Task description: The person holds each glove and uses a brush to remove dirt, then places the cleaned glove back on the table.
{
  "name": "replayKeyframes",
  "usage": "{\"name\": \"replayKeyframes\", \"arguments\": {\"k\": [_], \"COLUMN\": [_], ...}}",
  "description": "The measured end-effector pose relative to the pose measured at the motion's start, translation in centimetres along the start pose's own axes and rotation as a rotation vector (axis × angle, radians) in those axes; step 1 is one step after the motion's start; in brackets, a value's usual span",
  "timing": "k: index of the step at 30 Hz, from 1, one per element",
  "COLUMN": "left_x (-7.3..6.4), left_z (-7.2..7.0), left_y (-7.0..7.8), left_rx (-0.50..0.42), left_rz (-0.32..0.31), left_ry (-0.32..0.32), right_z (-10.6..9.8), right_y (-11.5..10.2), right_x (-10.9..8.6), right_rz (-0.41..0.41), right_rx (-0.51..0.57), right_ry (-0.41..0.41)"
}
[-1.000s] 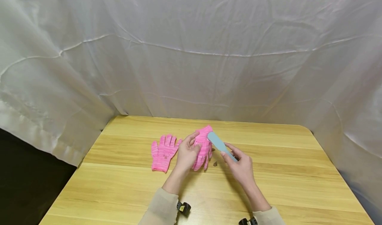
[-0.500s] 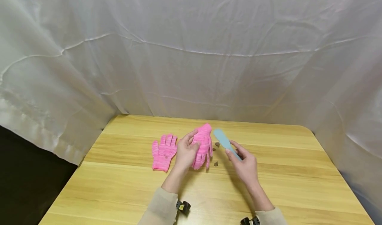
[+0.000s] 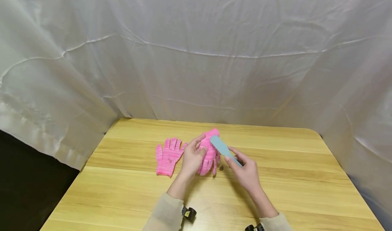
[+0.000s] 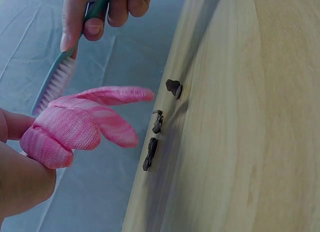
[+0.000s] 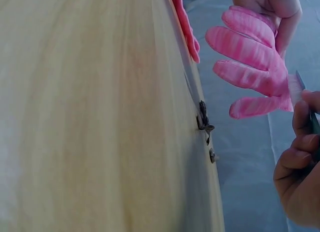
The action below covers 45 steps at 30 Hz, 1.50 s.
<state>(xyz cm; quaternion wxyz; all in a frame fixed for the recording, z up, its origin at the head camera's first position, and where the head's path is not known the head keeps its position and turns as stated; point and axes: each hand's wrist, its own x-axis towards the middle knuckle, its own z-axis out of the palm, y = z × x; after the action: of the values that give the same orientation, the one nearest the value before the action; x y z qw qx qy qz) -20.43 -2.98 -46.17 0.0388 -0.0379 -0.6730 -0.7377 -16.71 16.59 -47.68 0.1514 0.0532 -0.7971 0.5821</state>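
Observation:
My left hand (image 3: 192,159) grips a pink knit glove (image 3: 209,156) above the table, its fingers hanging down in the head view. A blue-green brush (image 3: 221,146) is held by its handle in my right hand (image 3: 246,172). In the right wrist view the brush's pale bristles (image 5: 295,89) touch the glove near its cuff end. The left wrist view also shows white bristles (image 4: 59,80) against the glove's far side. A second pink glove (image 3: 168,157), with a small dark spot on it, lies flat on the table left of my left hand.
Several dark brown crumbly pieces (image 4: 158,123) lie on the wooden table (image 3: 291,176) below the held glove. One brown piece (image 3: 221,168) shows beside the glove's fingers in the head view. A pale grey curtain (image 3: 196,71) hangs behind the table.
Half a second ago the brush was apart from the glove, to its right. It has come back left onto the glove. The held glove has shifted only slightly.

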Motion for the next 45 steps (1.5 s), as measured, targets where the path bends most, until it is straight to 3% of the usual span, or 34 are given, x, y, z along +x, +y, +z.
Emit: {"name": "replayKeyframes", "arguments": {"k": [20,45], "left_x": [0.10,0.22], "left_z": [-0.13,-0.04], "left_y": [-0.12,-0.25], "left_rx": [-0.006,-0.006], "left_rz": [0.011,-0.005], "left_ry": [-0.004,0.002], "right_z": [-0.11,-0.19], "right_y": [0.16,0.36], "right_x": [0.21,0.21], "right_rz": [0.032,0.061], "right_rx": [-0.087,-0.080], "right_ry": [0.042,0.044]}}
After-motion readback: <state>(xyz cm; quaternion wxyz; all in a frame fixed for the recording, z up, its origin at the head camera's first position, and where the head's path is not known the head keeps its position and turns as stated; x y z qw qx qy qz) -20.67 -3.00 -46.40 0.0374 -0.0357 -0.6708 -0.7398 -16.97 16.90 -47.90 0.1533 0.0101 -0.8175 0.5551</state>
